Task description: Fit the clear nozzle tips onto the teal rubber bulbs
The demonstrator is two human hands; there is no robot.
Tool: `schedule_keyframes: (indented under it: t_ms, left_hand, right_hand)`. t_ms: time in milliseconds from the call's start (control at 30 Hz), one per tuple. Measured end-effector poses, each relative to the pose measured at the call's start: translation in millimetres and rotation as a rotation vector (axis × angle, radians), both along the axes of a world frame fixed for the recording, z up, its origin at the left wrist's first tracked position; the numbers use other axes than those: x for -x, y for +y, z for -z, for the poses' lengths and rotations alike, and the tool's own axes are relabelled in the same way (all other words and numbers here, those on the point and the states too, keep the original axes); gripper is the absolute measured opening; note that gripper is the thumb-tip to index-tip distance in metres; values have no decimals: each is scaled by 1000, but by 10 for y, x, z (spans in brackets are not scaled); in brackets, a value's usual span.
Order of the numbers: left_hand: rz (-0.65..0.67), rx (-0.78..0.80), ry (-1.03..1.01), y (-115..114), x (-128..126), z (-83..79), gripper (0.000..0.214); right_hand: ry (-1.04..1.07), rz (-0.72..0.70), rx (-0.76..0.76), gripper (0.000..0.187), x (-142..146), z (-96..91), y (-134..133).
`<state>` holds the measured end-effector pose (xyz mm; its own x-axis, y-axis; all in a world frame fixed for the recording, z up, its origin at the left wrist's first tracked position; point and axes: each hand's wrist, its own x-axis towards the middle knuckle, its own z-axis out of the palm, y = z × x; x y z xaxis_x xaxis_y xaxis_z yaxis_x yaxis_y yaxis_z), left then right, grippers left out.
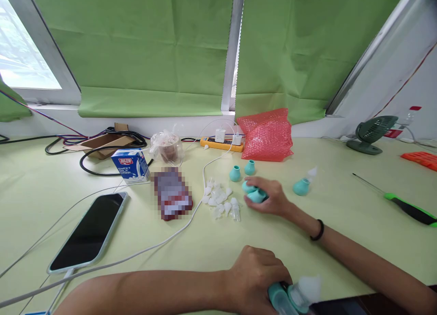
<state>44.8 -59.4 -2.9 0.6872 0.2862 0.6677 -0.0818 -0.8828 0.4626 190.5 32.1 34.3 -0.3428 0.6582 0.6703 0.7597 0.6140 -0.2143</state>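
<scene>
My right hand reaches across the table, its fingers closed around two teal rubber bulbs. Close to me, my left hand is closed on teal bulbs; one, with a translucent white nozzle, sticks out past the fingers, and the palm side is hidden. Just behind my right hand stand two more teal bulbs, one on the left and one on the right. To its left lies a loose pile of small clear and white plastic tips. Another teal bulb with a clear tip rests farther right.
A white cable crosses the table beside a phone, a blurred red packet and a milk carton. At the back are a power strip and red bubble wrap. A screwdriver and small fan sit right.
</scene>
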Motion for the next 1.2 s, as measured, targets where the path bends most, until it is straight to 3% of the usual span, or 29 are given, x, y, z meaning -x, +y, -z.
schedule_keyframes:
  t_ms: [100,167,267,333,533,767,933,1067,1200]
  left_hand:
    - [-28,21,8,-11,1,-10,53]
    - [-48,29,15,-20,0,-18,50]
    - [-66,18,41,-30,-1,-25,47]
    - [-72,3,71,-33,-2,-24,44]
    - [-67,-21,80,-26,-8,-15,43]
    - [-73,-28,119,-27,-7,-20,33]
    - [-72,-12,83,-33,-12,-21,43]
    - [-70,0,114,-32,-12,-24,47]
    - [-43,-10,99,-26,-5,-28,49]
  right_hand:
    - [39,190,-42,29,-223,-228,212]
    - [-21,428,8,31,-337,-308,390]
    - [-159,703,131,35,-401,-250,600]
    - [-216,780,229,40,-390,-137,673]
    - [-207,732,319,47,-403,73,670]
    - [-77,683,335,47,-544,77,578]
    - [-79,634,411,53,-568,65,547]
    - [-70,646,487,61,-623,20,666]
    - [-70,563,551,66,-700,-21,861]
